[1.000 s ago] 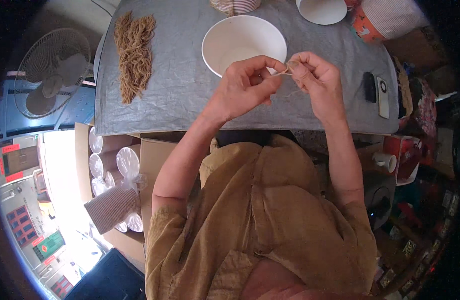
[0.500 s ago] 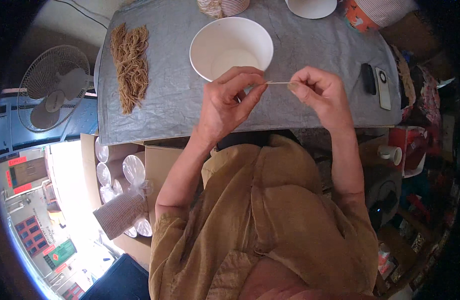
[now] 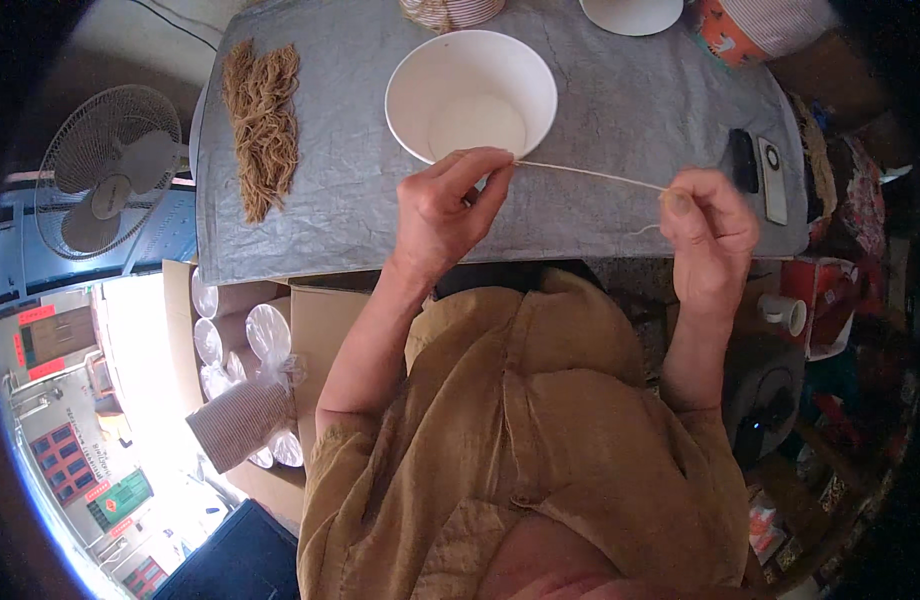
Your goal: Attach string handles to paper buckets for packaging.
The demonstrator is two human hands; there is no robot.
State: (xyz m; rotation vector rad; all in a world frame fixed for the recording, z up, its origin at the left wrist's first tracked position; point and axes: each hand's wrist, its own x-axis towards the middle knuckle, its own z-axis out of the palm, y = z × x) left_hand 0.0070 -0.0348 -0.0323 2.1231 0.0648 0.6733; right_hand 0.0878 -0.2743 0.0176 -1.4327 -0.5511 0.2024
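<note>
While both hands (image 3: 450, 205) (image 3: 710, 230) pinch it, the string (image 3: 590, 173) stretches taut

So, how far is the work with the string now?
One thin string is out of the bundle and pulled taut between the left hand and right hand, just at the near rim of the white bowl. The bowl looks empty, so nothing seems finished. Most strands lie untouched in the bundle on the grey table.

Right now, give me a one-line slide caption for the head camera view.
Left hand and right hand pull a thin string taut beside a white paper bowl.
</note>
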